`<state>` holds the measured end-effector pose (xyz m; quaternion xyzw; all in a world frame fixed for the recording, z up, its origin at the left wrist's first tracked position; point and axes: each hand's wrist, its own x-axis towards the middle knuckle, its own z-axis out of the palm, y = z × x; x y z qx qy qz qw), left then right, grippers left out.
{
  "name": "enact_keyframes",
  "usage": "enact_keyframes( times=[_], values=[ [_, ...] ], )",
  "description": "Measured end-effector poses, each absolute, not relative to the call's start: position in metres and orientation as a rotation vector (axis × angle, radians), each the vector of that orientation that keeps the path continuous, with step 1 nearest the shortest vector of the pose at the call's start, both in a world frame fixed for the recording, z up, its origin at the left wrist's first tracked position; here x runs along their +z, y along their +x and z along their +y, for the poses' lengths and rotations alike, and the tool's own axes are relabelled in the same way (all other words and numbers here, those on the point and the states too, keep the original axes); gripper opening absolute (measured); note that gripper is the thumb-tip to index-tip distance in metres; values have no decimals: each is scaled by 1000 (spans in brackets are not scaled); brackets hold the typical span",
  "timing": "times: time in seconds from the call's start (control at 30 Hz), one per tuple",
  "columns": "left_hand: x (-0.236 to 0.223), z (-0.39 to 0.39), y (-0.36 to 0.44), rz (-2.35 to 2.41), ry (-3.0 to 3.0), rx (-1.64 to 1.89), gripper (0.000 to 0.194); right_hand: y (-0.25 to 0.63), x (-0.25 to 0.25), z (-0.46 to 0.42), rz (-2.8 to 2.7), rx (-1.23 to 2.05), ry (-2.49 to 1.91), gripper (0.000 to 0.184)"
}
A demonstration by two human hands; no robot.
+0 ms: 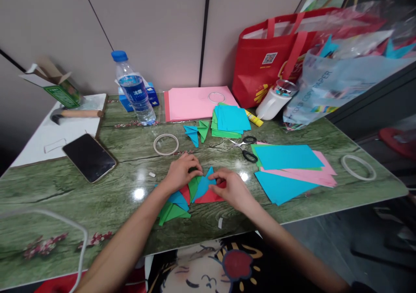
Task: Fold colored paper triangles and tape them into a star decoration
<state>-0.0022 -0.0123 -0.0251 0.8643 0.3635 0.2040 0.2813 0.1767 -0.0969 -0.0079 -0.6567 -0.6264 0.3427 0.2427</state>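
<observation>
A chain of folded paper pieces in green, blue and red lies on the green marble-patterned table in front of me. My left hand [184, 171] is closed, its fingertips pinching the green folded paper piece [194, 187] near its top. On the other side, my right hand [233, 189] has its thumb and forefinger on the blue folded paper piece [204, 186], beside a red folded paper piece [208, 196]. More of the chain, with a green folded piece [172, 213] at its end, sits below my left wrist. Two loose folded pieces, one blue [192, 133] and one green [203, 129], lie beyond my hands.
Scissors [246, 147], blue paper strips [289, 157] and a stack of cut paper [232, 118] lie to the right. Behind stand a water bottle [134, 91], white mug [273, 103] and red bag [253, 63]. A phone [89, 157] and hammer [78, 113] are left. Tape rings [166, 136] lie about.
</observation>
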Motion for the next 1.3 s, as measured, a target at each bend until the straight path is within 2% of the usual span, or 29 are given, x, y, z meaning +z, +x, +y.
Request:
enact_keyframes(
  times=[0.37,0.67,0.77,0.97,1.13,1.3],
  values=[
    [-26,-13,-2,983,2340,529,8,166,-5,-108,-1795,782,-1830,20],
    [-25,-14,-2,957,2487,445,31,162,-8,-115,-1851,633,-1828,20],
    [-22,-15,-1,990,2534,399,35,158,-11,-119,-1890,488,-1825,21],
    [-19,-17,0,1014,2516,394,32,152,-20,-127,-1895,253,-1843,21],
    [-18,-14,-2,958,2402,500,28,150,-18,-135,-1967,245,-1821,35],
    [13,-8,-12,951,2270,722,19,152,-13,-135,-2065,197,-1744,36]
  ],
)
